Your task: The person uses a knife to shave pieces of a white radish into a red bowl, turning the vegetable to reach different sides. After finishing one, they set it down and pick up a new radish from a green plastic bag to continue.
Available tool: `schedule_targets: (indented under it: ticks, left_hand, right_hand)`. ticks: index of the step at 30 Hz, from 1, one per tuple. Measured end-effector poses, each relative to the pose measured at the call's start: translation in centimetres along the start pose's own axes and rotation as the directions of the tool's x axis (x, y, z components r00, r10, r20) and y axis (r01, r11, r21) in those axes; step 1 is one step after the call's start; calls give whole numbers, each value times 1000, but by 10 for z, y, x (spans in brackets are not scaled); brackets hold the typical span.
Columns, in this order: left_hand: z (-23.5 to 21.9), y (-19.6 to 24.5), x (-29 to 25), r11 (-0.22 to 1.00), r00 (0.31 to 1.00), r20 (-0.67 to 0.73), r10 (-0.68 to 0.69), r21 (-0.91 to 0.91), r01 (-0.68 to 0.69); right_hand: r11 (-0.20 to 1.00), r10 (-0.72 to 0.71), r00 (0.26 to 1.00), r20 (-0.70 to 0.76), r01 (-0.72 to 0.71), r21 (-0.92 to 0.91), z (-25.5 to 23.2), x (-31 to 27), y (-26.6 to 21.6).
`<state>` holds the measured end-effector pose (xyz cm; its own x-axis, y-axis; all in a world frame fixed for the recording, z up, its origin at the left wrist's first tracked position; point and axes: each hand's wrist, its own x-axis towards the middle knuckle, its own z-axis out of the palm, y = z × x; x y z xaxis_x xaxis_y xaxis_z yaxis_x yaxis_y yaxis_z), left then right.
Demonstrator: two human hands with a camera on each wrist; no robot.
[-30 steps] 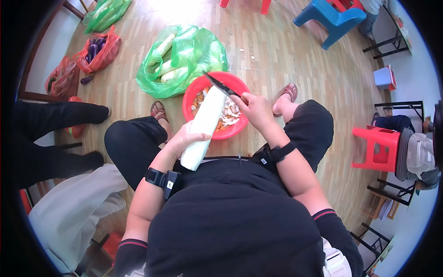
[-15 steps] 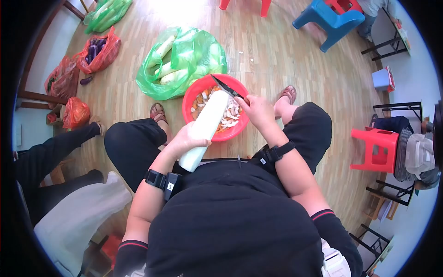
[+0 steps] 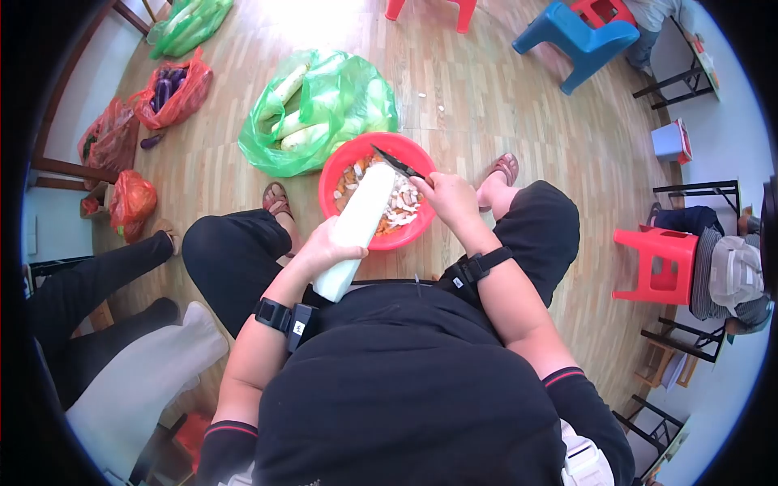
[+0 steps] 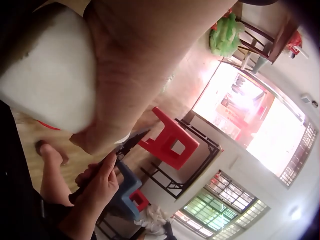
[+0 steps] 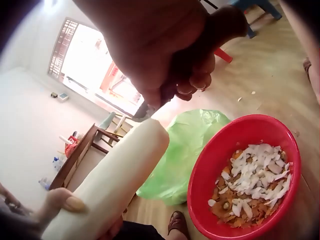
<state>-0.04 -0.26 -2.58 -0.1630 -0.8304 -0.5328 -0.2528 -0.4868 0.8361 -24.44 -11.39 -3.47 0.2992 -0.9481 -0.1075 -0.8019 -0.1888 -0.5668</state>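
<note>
My left hand [image 3: 331, 245] grips a thick, peeled white radish [image 3: 366, 206] near its lower end, the thumb lying across it. The radish slants up and away from my lap, its far end over a red basin [image 5: 210, 175]. In my right hand [image 3: 452, 197] I hold a dark-bladed knife [image 3: 395, 164] by its handle. The blade lies close beside the radish's far end and points away to the left. In the right wrist view, white shavings [image 5: 257, 172] lie on orange-brown peelings [image 5: 235, 216] inside the basin.
A green bag [image 3: 356, 101] of white radishes stands just beyond the basin. Red bags, one with eggplants [image 3: 166, 85], lie at the left. Another person's dark-trousered leg [image 3: 105, 267] is close on the left. A blue stool [image 3: 579, 44] and red stool [image 3: 660, 263] stand right.
The knife has shifted slightly at the radish's far end, its tip now lower over the basin. At the left, the other person's legs have moved, uncovering a red bag.
</note>
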Motion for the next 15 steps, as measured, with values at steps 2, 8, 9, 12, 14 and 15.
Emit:
schedule_targets:
  ticks: [2, 8, 9, 12, 14, 15]
  left_hand:
    - [1, 2, 0, 998, 999, 4, 50, -28, -50]
    - [2, 3, 0, 998, 1000, 7, 28, -58, -28]
    - [2, 2, 0, 998, 1000, 8, 26, -56, -25]
    - [3, 0, -1, 998, 999, 25, 39, -58, -37]
    - [2, 2, -1, 995, 998, 40, 48, -85, -44]
    - [2, 4, -2, 996, 998, 45, 50, -80, -47]
  right_hand:
    - [1000, 29, 999, -13, -29, -1, 2, 2, 5]
    - [989, -24, 999, 34, 19, 145, -6, -7, -20]
    - [989, -10, 998, 58, 2, 145, -6, -7, -22]
    - [991, 8, 1000, 21, -11, 136, 2, -1, -8]
    - [999, 30, 998, -53, -32, -35, 11, 5, 13]
    - [998, 64, 997, -52, -64, -2, 8, 4, 14]
